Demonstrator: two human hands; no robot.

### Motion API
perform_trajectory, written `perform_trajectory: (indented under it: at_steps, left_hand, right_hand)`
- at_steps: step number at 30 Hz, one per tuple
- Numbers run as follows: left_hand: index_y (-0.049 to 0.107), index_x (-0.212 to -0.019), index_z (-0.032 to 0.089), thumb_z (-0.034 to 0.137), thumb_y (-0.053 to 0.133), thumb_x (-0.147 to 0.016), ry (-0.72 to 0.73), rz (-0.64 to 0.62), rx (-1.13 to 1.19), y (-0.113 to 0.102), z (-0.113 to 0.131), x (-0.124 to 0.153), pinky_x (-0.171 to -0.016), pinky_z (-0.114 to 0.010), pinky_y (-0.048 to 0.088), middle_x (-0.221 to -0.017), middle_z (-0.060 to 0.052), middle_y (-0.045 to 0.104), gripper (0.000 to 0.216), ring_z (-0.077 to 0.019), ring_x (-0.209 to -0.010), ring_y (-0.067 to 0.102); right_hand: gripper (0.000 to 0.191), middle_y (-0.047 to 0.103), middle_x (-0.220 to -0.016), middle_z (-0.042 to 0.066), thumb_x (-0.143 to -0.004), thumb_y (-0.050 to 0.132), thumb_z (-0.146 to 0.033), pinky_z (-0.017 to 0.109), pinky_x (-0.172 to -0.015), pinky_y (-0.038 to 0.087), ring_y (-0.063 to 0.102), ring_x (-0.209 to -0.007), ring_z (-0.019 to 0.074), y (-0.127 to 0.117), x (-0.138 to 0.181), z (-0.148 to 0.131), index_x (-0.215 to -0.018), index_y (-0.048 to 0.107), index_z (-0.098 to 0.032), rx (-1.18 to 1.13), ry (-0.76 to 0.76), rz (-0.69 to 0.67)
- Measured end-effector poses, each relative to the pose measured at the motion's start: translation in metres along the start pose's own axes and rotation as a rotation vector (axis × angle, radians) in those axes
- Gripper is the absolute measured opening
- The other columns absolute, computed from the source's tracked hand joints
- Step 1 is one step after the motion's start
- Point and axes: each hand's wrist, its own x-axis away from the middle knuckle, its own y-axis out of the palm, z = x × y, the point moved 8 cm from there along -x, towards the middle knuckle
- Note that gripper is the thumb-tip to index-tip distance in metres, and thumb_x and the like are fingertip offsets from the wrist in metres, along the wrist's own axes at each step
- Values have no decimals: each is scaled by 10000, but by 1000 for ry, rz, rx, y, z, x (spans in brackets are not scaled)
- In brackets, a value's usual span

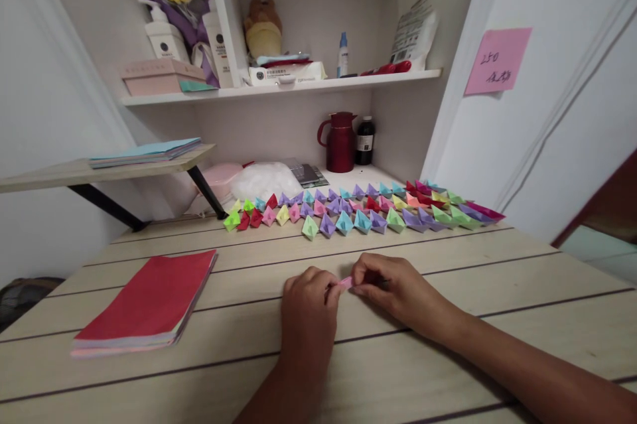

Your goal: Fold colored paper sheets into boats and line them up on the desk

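Across the table (239, 331): pale boards with thin dark lines.
Pink paper (347, 282): small, folded narrow, in front of me.
My left hand (309, 308): fingers curled, thumb and forefinger pinching the paper's left end.
My right hand (385, 281): fingers bent, tips clamped on its right end.
Paper boats (344, 223): crisp, pointed, in rows beyond my hands.

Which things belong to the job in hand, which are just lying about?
Job, likely:
small pink paper piece between left hand and right hand
multicoloured folded paper boats
red-topped rectangular paper stack

Lying about, likely:
red jug with handle
dark bottle, white label
pale pink box
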Motion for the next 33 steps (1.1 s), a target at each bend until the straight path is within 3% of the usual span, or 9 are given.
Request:
perform_trajectory:
  at_steps: [7,12,18,22,27,33]
  left_hand:
    - [637,-689,214,173,642,-773,-22,-67,-106,7,0,0,-697,-314,293,-745,-27,642,93,-214,-753,552]
    - [621,-761,222,164,636,-784,-2,-86,-216,10,2,2,-721,-320,307,-818,-12,651,65,-209,-810,547]
    - [605,-809,231,158,604,-805,-14,-126,-297,14,0,4,-759,-331,331,-871,2,638,73,-205,-866,550]
    - [581,-852,232,139,597,-792,-39,-131,-238,14,-2,3,-795,-339,343,-912,3,638,112,-203,-909,561]
    - [515,-1024,252,40,579,-723,-69,-82,-65,8,-4,1,-840,-322,367,-1013,6,605,374,-183,-988,555]
    - [532,-891,231,-4,499,-730,-55,-106,-101,6,-1,-1,-772,-288,385,-994,-4,568,286,-167,-903,549]
  right_hand:
    - [100,629,-821,7,-816,607,-174,261,-632,420,556,-720,163,-1,1,-4,-859,531,-222,-10,-2,7]
    - [87,616,-799,12,-817,589,-132,262,-645,417,551,-727,161,2,-1,-7,-794,558,-210,67,-77,-5]
    - [99,614,-784,2,-794,599,-108,248,-641,416,558,-706,150,5,-2,0,-769,587,-203,116,-51,-33]
    - [131,633,-764,-9,-794,574,-82,239,-642,405,570,-697,143,7,-2,6,-769,612,-205,133,-20,-59]
    - [123,647,-751,-12,-798,571,-94,233,-641,390,574,-702,146,3,-4,9,-757,615,-201,115,9,-35]
    - [97,629,-713,-19,-791,586,-121,227,-620,370,552,-680,142,-3,-4,13,-733,599,-197,129,57,-35]
